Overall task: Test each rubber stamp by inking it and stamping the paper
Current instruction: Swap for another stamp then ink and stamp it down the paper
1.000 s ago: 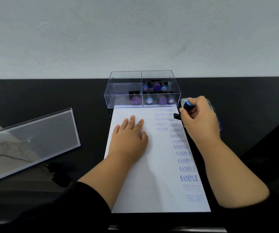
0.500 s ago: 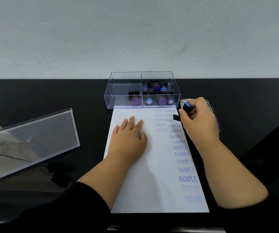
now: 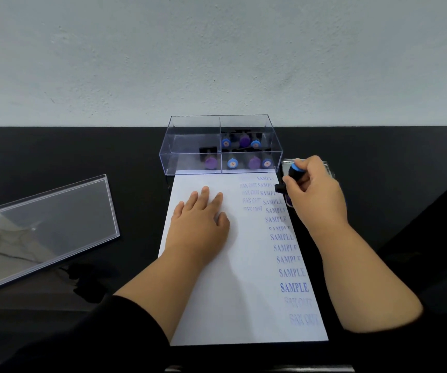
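Note:
A white sheet of paper (image 3: pixel 217 292) lies on the black table, its right side covered with blue SAMPLE and FAX OUT prints. My left hand (image 3: pixel 200 224) rests flat on the upper part of the sheet. My right hand (image 3: pixel 316 195) grips a black rubber stamp with a blue knob (image 3: pixel 296 169), holding it down on the ink pad (image 3: pixel 327 166) just right of the paper's top corner; the hand hides most of the pad. A clear divided box (image 3: pixel 190 146) behind the paper holds several stamps with blue and purple knobs.
The clear box lid (image 3: pixel 42 224) lies tilted on the table at the left. A grey wall rises right behind the box. A small dark object (image 3: pixel 87 286) sits near the lid's front corner.
Almost nothing moved. My right hand with the stamp stays over the ink pad, shifting only slightly; my left hand remains flat on the paper.

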Action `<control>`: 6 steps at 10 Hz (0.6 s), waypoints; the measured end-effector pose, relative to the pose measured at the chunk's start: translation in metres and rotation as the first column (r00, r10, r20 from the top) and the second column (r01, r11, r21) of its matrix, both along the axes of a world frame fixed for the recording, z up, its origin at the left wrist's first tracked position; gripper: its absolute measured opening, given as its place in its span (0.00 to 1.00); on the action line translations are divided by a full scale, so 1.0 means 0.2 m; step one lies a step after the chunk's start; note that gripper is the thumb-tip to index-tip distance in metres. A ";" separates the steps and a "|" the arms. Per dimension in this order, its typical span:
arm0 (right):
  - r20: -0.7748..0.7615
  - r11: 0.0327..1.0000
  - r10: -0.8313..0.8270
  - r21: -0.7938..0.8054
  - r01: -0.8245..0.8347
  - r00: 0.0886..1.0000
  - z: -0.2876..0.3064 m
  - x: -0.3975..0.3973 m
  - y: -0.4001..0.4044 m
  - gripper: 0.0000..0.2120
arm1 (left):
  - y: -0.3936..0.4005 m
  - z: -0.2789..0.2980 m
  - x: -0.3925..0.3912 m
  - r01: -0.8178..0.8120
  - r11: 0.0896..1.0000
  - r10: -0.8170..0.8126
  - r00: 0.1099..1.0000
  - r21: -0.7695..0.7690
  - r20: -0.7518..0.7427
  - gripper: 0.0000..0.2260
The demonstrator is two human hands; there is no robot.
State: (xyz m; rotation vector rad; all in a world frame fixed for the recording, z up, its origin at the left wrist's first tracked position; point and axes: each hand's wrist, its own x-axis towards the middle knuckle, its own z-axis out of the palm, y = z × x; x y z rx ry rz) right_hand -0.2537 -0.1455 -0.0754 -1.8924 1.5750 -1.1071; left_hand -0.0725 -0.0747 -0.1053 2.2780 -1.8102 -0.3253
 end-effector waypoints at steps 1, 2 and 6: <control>-0.062 0.999 -0.042 -0.002 0.042 0.997 0.02 -0.05 -0.03 0.10 | 0.00 0.00 0.00 0.002 1.000 -0.002 1.000 0.002 0.005 0.23; -0.110 0.997 -0.083 -0.006 0.083 0.990 0.02 -0.09 -0.06 0.10 | -0.01 0.00 0.00 0.004 1.000 -0.004 1.000 0.003 0.012 0.23; -0.237 0.989 -0.140 0.009 0.146 0.961 0.02 -0.08 -0.07 0.09 | -0.01 -0.01 0.00 0.014 1.000 -0.014 1.000 -0.001 0.024 0.23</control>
